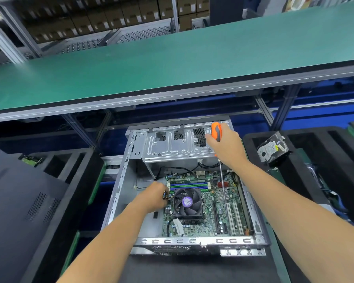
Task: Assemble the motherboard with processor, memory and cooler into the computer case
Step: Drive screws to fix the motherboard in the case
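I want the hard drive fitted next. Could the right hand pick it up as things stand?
Probably not yet: the right hand is gripping the orange screwdriver. The hard drive lies uncovered in the foam tray just beside it, so the path itself looks free.

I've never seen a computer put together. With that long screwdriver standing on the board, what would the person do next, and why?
Probably turn the screwdriver to tighten a screw. The right hand grips its orange handle, its shaft reaches down onto the motherboard seated in the case, while the left hand holds cables aside by the cooler fan.
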Demonstrator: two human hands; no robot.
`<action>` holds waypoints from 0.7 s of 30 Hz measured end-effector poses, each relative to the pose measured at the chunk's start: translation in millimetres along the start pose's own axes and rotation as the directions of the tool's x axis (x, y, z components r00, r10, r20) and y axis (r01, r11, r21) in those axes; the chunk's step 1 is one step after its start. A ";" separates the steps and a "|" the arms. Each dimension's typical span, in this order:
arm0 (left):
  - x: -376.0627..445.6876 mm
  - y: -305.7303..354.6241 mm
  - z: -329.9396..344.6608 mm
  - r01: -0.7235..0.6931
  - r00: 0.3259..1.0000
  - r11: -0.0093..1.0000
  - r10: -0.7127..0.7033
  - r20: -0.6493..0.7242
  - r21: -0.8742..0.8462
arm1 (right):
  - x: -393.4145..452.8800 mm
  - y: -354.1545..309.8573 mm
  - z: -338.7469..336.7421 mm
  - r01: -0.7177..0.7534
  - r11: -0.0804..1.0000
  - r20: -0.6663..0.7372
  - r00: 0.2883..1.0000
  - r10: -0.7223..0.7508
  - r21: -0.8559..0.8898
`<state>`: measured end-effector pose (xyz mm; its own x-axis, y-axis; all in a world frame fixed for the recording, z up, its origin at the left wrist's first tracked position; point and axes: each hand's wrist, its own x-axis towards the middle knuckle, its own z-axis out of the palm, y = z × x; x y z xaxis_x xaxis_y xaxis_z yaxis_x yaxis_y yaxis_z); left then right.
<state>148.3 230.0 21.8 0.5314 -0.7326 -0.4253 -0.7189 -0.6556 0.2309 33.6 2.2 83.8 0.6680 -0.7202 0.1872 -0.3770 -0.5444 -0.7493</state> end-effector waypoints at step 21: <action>-0.1 4.6 -0.3 -0.048 0.999 0.991 0.050 -0.008 0.124 | -0.3 -1.3 0.0 -0.021 1.000 0.018 1.000 0.021 0.017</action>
<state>145.1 227.1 23.2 0.4986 -0.7656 -0.4066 -0.7937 -0.5917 0.1409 33.9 3.1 84.7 0.6712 -0.7238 0.1601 -0.3805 -0.5217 -0.7636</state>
